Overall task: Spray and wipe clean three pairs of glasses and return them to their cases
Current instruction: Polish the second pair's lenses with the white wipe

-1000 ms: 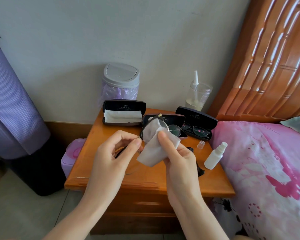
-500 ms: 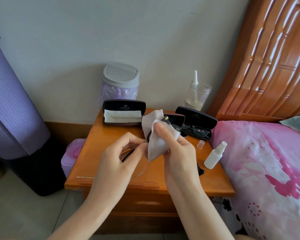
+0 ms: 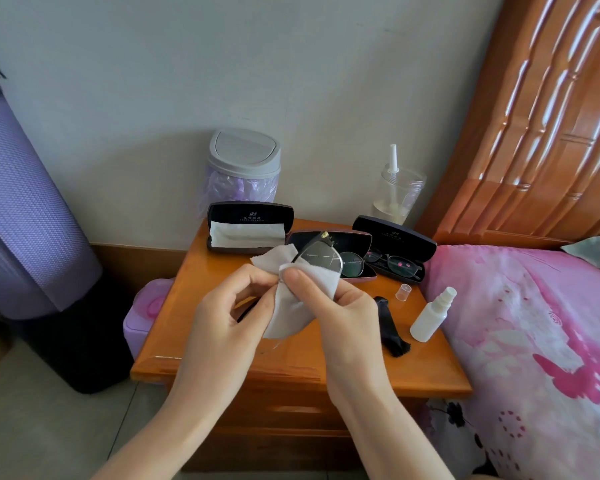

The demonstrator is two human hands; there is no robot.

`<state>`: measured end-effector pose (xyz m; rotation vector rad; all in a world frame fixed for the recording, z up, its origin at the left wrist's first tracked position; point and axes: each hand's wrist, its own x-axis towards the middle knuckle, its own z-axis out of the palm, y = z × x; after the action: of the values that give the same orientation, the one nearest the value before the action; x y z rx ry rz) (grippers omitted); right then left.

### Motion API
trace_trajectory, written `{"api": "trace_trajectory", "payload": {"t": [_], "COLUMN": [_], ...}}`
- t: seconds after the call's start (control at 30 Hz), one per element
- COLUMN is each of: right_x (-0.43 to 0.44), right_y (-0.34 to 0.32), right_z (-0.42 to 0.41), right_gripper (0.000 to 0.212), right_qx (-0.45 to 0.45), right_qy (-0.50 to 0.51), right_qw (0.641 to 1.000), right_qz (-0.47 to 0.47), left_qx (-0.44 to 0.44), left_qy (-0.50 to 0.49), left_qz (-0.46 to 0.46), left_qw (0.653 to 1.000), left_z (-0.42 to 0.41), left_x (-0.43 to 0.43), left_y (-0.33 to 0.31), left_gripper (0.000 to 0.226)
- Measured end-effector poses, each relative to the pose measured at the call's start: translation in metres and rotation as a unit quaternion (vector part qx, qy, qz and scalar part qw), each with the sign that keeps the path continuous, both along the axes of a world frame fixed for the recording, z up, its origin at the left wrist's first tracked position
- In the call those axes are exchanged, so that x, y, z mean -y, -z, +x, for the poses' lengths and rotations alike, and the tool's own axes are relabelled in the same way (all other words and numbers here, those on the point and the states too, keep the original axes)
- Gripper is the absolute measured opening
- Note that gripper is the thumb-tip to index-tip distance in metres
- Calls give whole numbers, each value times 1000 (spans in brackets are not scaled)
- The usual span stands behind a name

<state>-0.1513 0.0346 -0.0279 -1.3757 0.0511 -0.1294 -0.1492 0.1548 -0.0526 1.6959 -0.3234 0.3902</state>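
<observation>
A pair of dark-rimmed glasses with a gold hinge (image 3: 321, 258) is held above the orange wooden nightstand (image 3: 361, 372), just in front of the middle open black case (image 3: 350, 239). One lens is exposed — greyish, with pale streaks of light reflected in it — and its lower edge is wrapped in a white wiping cloth (image 3: 291, 311). The cloth is pinched against the lens by the thumb and fingers of the right hand (image 3: 349, 306). The left hand (image 3: 229, 320) is curled, thumb and forefinger pinching the frame at the cloth's edge; a dark temple arm is seen under its fingers.

A second pair of glasses (image 3: 352, 264) is seen in the middle case, and a third pair (image 3: 397, 265) in the right open black case (image 3: 395, 237). The left open black case (image 3: 250, 214) holds a folded white cloth. A white spray bottle (image 3: 430, 320) stands uncapped on the nightstand's right side — its clear cap (image 3: 403, 292) lies nearby.
</observation>
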Motion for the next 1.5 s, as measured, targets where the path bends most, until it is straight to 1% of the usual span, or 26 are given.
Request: {"api": "trace_trajectory", "payload": {"t": [0.1,0.23,0.43,0.5,0.6,0.77,0.93,1.07,1.13,1.27,1.5], "right_x": [8,20,34,38,38,29,18,18,20,26,30], "right_y": [-2,-3,-3,-2,0,1,-3,-9,-11,-13,-4], "right_z": [0,0,-1,-1,-2,0,5,12,15,16,10], "right_gripper": [15,10,12,19,29,19,20,22,25,23,35], "right_qx": [11,15,6,-6,-23,-17,3,-7,-14,-19,-28], "right_qy": [-6,-26,-35,-29,-24,-31,-34,-11,8,26,42], "right_qw": [999,997,996,996,997,998,999,1000,1000,999,999], "right_qz": [-30,-65,-83,-84,-75,-58,-41,-4,-1,-9,-3], "left_qx": [-5,-10,-10,-14,-13,-2,2,3,2,3,-7], "left_qy": [6,9,14,11,9,4,10,20,16,3,-8], "left_qz": [-6,-16,-20,-31,-25,-2,19,20,16,12,13], "left_qw": [1000,1000,1000,999,1000,1000,1000,1000,1000,1000,1000], "left_z": [-2,-5,-3,-2,-2,-1,-1,-1,-2,-3,-4], "left_x": [2,5,4,3,4,2,4,4,4,4,4], "left_y": [-2,-5,-6,-6,-7,-4,-3,-4,-5,-7,-5], "left_gripper": [12,11,10,9,9,9,8,9,10,12,9]}}
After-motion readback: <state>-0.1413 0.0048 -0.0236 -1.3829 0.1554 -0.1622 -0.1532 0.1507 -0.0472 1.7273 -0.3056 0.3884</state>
